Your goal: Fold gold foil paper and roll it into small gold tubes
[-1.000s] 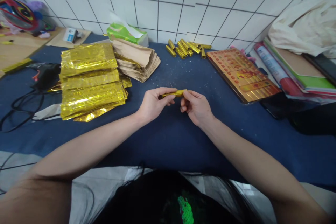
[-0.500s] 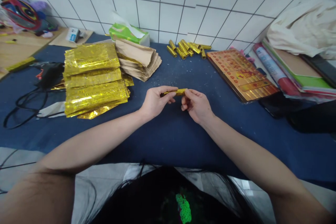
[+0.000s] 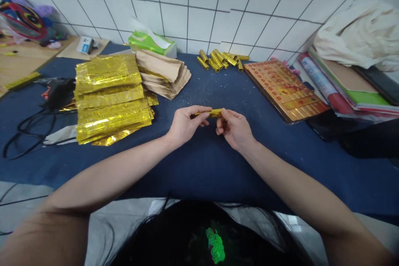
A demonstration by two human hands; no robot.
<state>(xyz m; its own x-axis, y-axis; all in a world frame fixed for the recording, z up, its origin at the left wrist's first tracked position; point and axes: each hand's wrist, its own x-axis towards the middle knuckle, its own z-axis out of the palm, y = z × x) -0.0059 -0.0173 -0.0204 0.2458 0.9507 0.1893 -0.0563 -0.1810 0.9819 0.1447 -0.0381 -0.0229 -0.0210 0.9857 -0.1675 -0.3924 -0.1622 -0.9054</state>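
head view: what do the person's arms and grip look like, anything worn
The left arm and right arm are bare, with no sleeve, watch or bracelet visible. The left grip and right grip are ungloved, no rings visible. The black top bears a shiny green patch.

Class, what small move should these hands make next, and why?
Perhaps gently roll the slim gold-foil piece to round it like the short, shiny gold tubes near the white tiled wall: the left hand and right hand both pinch it.
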